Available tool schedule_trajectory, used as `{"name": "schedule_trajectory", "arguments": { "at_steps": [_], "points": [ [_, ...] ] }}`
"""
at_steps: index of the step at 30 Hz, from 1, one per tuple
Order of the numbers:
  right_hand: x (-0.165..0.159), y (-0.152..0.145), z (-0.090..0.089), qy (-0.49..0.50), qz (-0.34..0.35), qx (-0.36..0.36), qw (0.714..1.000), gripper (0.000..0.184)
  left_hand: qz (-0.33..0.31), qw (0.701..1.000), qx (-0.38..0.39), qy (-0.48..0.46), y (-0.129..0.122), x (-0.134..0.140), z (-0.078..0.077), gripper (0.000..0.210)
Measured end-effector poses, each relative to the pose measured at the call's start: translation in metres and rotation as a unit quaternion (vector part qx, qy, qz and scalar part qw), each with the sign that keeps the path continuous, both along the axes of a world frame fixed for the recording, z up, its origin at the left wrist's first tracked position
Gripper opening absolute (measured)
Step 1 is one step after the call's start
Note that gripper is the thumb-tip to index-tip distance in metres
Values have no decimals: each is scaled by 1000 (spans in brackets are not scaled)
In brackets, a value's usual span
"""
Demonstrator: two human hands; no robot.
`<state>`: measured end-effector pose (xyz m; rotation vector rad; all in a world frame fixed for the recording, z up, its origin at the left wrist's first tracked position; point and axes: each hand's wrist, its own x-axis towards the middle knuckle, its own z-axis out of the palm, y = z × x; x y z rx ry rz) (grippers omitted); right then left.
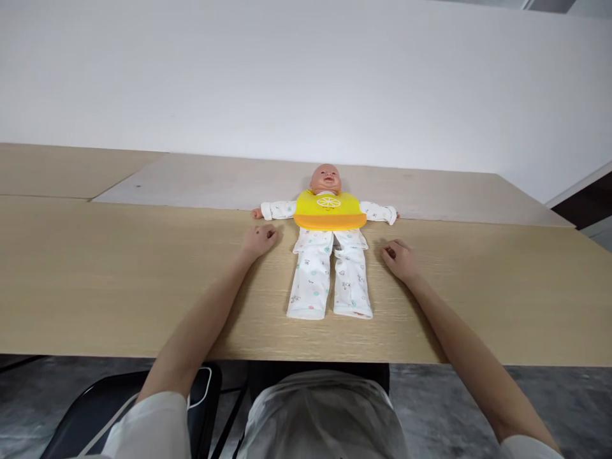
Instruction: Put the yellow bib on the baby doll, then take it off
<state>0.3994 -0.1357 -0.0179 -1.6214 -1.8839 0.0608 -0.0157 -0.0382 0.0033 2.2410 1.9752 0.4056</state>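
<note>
Pale clothing nearest; doll face-up between left hand and right hand, just apart; hands loosely fisted

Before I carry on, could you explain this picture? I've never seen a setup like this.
There is no machine here, just a person's bare left hand and right hand. The one picture comes from a camera worn on that person's head, looking forward and down. On the wood-toned table lies a baby doll, face up with its arms spread, in white patterned clothes and a yellow bib. The hands rest on either side of the doll, loosely curled, and neither visibly holds anything.
</note>
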Motion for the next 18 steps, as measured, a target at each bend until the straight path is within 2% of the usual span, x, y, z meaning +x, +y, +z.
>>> {"name": "schedule_trajectory", "arguments": {
  "at_steps": [4, 7, 9, 11, 13, 15, 16, 18],
  "points": [
    [0, 0, -2, 19, -11, -7, 1000, 24, -7, 1000, -8, 11, 0, 0, 2, 29],
    [-1, 0, 3, 90, -31, 0, 995, 28, -7, 1000, -11, 3, 1, 1, 3, 30],
    [-7, -3, 17, 143, -35, 27, 989, 26, -6, 1000, -13, -5, 1, 0, 2, 30],
    [-22, -14, 42, 163, -4, 77, 984, 21, -3, 1000, -13, -11, 2, 0, 1, 30],
    [-50, -35, 68, 162, 72, 139, 974, 14, -5, 1000, -10, -13, 3, -1, 0, 28],
    [-92, -67, 85, 151, 221, 161, 950, 8, -9, 1000, -7, -11, 3, -1, -1, 27],
    [-117, -85, 86, 130, 314, 146, 929, 9, -11, 1000, -5, -8, 4, -2, -2, 26],
    [-166, -118, 74, 78, 488, 125, 861, 13, -14, 1000, 3, 0, 4, -2, -3, 26]
  ]
}}
